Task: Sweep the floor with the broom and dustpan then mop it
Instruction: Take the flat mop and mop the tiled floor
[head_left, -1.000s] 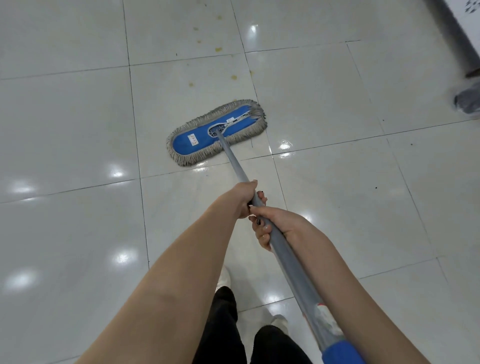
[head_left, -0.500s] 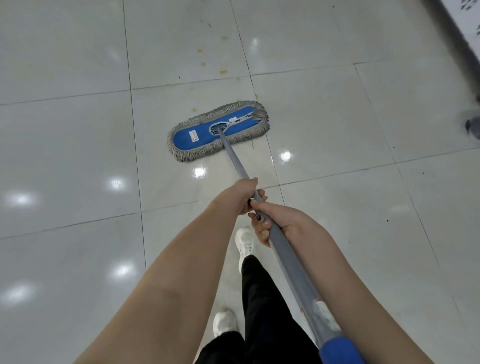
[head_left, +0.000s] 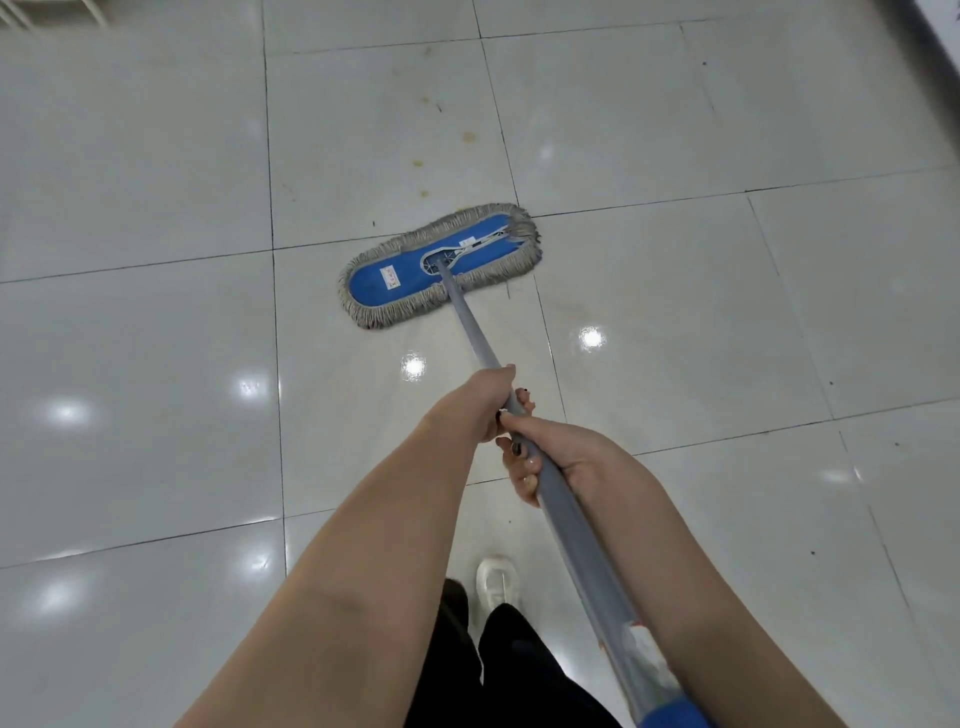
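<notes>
Mop (head_left: 441, 265) flat on floor (head_left: 156, 364), centre frame, now up to tile seam; yellow stains (head_left: 470, 137) nearer than before. Left hand (head_left: 478, 405), right hand (head_left: 550, 457) still grip handle (head_left: 475, 332), touching. One shoe (head_left: 496, 579) lower centre.

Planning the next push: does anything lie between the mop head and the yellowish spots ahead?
Nothing visible does; only bare tiled floor separates the mop head from the yellowish spots just beyond it.
</notes>
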